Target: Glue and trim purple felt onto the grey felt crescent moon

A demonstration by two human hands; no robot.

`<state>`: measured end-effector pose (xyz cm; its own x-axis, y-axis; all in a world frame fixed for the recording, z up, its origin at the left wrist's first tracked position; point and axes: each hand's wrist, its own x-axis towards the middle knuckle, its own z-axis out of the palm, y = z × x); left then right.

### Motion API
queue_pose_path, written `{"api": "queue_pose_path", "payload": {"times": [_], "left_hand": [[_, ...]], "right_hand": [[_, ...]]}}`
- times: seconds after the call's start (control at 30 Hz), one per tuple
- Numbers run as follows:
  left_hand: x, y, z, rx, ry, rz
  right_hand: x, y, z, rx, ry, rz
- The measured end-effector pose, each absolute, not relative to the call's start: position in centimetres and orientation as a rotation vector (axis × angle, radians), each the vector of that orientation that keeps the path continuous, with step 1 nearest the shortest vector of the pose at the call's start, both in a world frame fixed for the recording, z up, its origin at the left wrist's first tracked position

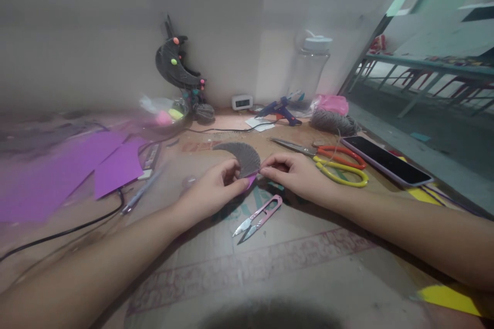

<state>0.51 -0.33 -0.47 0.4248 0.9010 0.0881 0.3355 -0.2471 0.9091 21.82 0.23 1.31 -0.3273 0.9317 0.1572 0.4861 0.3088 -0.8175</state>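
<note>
A grey, ribbed, fan-shaped piece wound with grey yarn lies on the cardboard-covered table, with a bit of purple paper showing at its near tip. My left hand pinches its near edge from the left. From the right, my right hand pinches that same tip, fingers closed. Small pink thread snips lie just in front of both hands.
Orange-and-yellow scissors and a phone lie to the right. A ball of grey yarn, a blue glue gun, a clear jar and a dark crescent ornament stand at the back. Purple sheets and a black cable lie left.
</note>
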Motion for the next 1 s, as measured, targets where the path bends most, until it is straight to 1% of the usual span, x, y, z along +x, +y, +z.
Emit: {"api": "queue_pose_path", "payload": {"times": [0.43, 0.57, 0.8, 1.0], "left_hand": [[0.59, -0.48, -0.24, 1.721, 1.047, 0.828], [0.53, -0.24, -0.60, 1.735, 1.042, 0.822], [0.38, -0.45, -0.55, 1.769, 1.047, 0.766], [0.82, -0.50, -0.58, 1.585, 0.981, 0.944]], "right_hand": [[21.65, 0.53, 1.25, -1.321, -1.854, 1.093], [21.53, 0.41, 1.47, -1.301, -1.768, 1.204], [21.60, 0.46, 1.26, -1.242, -1.688, 1.267], [21.71, 0.54, 1.22, -1.228, -1.753, 1.212]]}}
